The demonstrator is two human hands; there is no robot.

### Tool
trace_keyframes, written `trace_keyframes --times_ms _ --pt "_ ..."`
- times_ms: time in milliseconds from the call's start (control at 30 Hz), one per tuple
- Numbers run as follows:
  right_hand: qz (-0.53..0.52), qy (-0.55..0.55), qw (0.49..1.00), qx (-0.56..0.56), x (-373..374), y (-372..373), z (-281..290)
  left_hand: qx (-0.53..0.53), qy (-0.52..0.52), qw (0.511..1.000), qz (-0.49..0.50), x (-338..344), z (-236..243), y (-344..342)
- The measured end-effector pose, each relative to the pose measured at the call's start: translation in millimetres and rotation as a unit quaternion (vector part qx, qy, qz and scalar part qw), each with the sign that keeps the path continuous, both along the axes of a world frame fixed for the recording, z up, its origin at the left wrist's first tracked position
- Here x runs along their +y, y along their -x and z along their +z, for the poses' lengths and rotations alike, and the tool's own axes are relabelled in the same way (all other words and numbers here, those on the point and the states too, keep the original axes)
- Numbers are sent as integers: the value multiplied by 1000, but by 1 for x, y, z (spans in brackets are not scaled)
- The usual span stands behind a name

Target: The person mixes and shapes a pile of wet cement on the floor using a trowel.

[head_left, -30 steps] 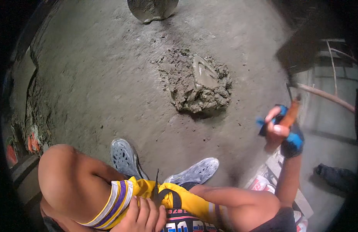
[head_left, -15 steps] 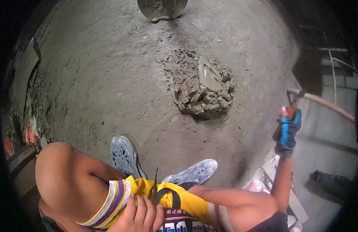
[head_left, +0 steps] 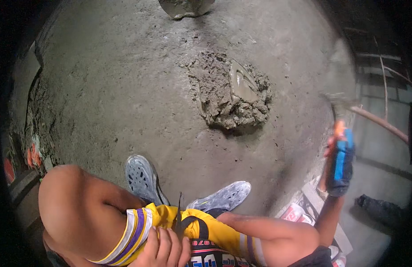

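Change: right hand, black-and-blue half-finger glove, has shifted slightly toward four o'clock over the last half second; its trowel went from dark blade to pale blur. Means the tool is in motion, well apart from the mortar heap, whose shape looks unchanged. Hand sits about three o'clock, fingers closed round the orange handle; blade contact with the grey floor: can't tell.

Left hand, bare, six o'clock, rests on yellow shorts, fingers loosely bent, nothing visible in it.

Heap is at one o'clock on the floor, smooth wet triangular patch on top.

Containers: red-and-white bag, between four and five o'clock, contents hidden. Rounded mortar-coated piece, twelve o'clock, cut off; can't tell if a container.
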State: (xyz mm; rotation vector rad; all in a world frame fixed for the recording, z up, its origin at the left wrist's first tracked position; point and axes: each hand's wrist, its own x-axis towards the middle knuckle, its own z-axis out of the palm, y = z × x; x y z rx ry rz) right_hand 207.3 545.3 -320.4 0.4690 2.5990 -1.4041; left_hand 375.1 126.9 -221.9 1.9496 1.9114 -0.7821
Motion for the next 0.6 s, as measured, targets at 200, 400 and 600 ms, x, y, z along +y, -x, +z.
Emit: trace_keyframes --times_ms 200,400,600 --pt "64 15 980 189 35 21 29 -61 -13 998 30 -7 -3 -3" --pt "119 40 943 -308 -32 -172 -25 30 -11 999 30 -5 -13 -18" --pt "105 -35 943 -315 -56 -233 -37 432 141 855 -250 -5 -40 -74"
